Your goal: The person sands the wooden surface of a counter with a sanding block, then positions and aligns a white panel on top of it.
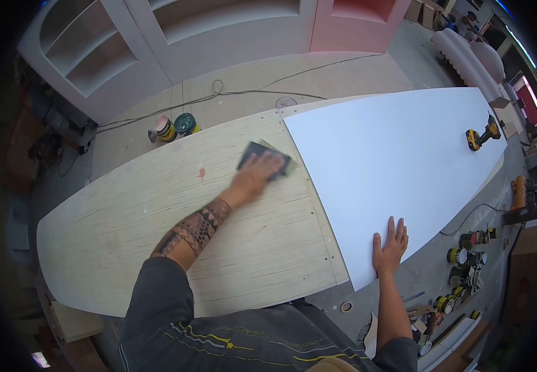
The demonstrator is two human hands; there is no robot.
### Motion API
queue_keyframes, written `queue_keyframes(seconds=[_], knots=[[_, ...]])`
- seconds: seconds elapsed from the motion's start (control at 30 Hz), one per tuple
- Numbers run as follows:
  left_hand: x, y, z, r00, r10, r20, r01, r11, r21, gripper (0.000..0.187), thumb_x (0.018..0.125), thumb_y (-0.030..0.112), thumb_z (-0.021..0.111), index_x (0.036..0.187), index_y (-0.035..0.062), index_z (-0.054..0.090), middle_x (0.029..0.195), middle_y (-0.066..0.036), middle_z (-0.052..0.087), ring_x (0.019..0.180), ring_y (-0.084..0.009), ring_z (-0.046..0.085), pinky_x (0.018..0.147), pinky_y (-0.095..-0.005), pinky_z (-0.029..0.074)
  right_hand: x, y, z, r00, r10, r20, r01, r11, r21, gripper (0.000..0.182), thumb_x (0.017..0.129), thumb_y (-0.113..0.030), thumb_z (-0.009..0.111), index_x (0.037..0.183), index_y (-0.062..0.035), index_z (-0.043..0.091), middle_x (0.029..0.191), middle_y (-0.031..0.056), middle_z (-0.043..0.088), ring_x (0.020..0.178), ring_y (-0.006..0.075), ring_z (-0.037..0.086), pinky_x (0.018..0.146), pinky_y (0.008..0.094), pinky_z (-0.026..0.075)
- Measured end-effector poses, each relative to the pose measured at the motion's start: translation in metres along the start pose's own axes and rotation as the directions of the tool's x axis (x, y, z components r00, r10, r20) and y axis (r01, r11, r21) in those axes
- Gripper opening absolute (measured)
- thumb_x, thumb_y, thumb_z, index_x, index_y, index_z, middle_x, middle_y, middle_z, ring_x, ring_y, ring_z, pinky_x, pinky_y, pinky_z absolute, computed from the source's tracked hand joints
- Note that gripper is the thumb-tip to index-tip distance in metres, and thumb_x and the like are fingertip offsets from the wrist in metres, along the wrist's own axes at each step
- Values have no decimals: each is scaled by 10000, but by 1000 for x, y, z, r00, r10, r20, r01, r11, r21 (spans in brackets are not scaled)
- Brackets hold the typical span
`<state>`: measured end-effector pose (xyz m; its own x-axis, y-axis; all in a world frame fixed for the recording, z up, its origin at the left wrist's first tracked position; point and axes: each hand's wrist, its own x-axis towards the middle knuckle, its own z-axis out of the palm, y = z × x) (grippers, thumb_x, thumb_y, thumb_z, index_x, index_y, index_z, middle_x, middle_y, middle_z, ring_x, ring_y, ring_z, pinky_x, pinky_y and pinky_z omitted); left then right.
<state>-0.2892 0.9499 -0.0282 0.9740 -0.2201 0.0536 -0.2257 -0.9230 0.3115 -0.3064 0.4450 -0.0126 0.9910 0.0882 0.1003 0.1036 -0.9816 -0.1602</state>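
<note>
My left hand, blurred by motion, presses a dark grey sheet of sandpaper onto a large curved plywood panel. A greenish edge of the sheet shows beyond my fingers. Flat on the near edge of a smooth white sheet, my right hand lies open with its fingers spread. That white sheet covers the right part of the panel. A yellow and black cordless drill rests at its far right end.
Two paint cans stand beyond the panel's far edge, near a looped cable. White shelving with a pink section lines the back. Several cans and a tape roll are on the floor at right.
</note>
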Motion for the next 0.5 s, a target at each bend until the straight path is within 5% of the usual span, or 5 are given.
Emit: queue_keyframes(seconds=[0.1, 0.17, 0.23, 0.43, 0.5], knots=[[34, -94, -36, 934, -339, -114, 342, 940, 10, 593, 1099, 198, 526, 1677, 160, 401, 1775, -90, 339, 1645, -369, 275, 1338, -590, 194, 0, -1, 0, 1000, -2, -13, 3, 1000, 13, 734, 1012, -413, 647, 1679, -205, 422, 1772, 158, 288, 1616, 418, 263, 1334, 577, 192], [53, -96, -43, 902, -422, -89, 424, 906, 2, 599, 1093, 192, 532, 1676, 156, 401, 1772, -102, 344, 1641, -382, 281, 1331, -607, 194, 1, 1, 0, 1000, -2, -15, 2, 1000, 0, 734, 1013, -429, 645, 1678, -210, 424, 1772, 150, 292, 1617, 409, 263, 1342, 565, 186], [60, -76, -27, 832, -506, -225, 526, 850, 34, 625, 1072, 182, 555, 1676, 145, 398, 1771, -113, 343, 1634, -392, 291, 1332, -615, 180, 0, 4, -1, 1000, 6, -7, -6, 1000, -1, 733, 1015, -437, 644, 1677, -212, 424, 1773, 143, 291, 1617, 402, 264, 1345, 559, 186], [-38, 120, 25, 967, -240, -90, 237, 971, -41, 714, 1013, 122, 612, 1690, 135, 383, 1764, -112, 360, 1634, -372, 305, 1346, -574, 187, 0, 2, -1, 1000, 4, -3, -4, 1000, -1, 704, 1049, -448, 605, 1686, -223, 408, 1780, 127, 280, 1626, 382, 257, 1349, 553, 178], [-93, 138, 27, 976, -213, -41, 211, 976, -50, 722, 1006, 110, 611, 1692, 147, 386, 1765, -108, 361, 1636, -371, 304, 1345, -569, 201, -1, 4, 2, 1000, -10, 3, 10, 1000, 10, 701, 1056, -455, 597, 1688, -222, 404, 1781, 128, 277, 1629, 382, 254, 1347, 556, 178]])
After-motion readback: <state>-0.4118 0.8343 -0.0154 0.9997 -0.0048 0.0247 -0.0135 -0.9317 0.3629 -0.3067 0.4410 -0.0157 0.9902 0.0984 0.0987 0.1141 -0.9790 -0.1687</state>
